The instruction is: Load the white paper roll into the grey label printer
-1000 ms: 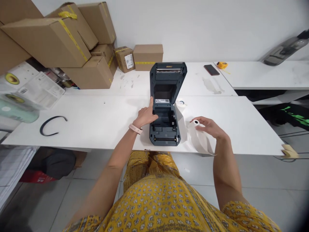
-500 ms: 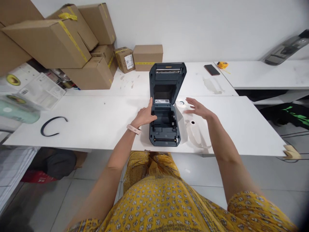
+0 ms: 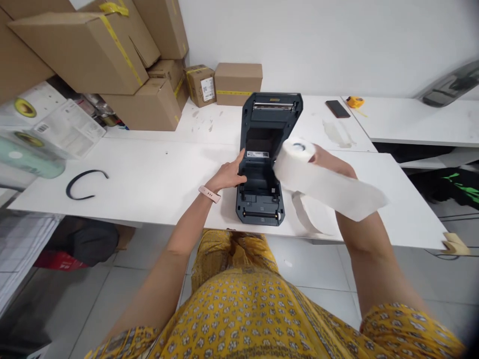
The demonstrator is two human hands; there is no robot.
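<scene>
A dark printer (image 3: pixel 260 202) stands on the white table with its lid (image 3: pixel 272 117) raised and its inner compartment exposed. My left hand (image 3: pixel 228 174) rests at the printer's left edge, fingers spread, holding nothing. To the right of the printer, my right hand (image 3: pixel 327 160) grips a white paper roll (image 3: pixel 294 167) in the air, partly hidden behind it. A loose strip of paper (image 3: pixel 352 194) trails from the roll toward the right, over my forearm. Below it, more white paper (image 3: pixel 312 214) lies on the table.
Cardboard boxes (image 3: pixel 145 107) are stacked at the back left. A black headband (image 3: pixel 88 172) lies on the left of the table (image 3: pixel 179 169). At the back right are a phone (image 3: pixel 337 108), a yellow tape measure (image 3: pixel 355 102) and a dark bottle (image 3: pixel 449 87).
My right hand has taken hold of the white roll and lifted it, with its strip now hanging out to the right. My left hand has stayed at the printer. The view has shifted slightly.
</scene>
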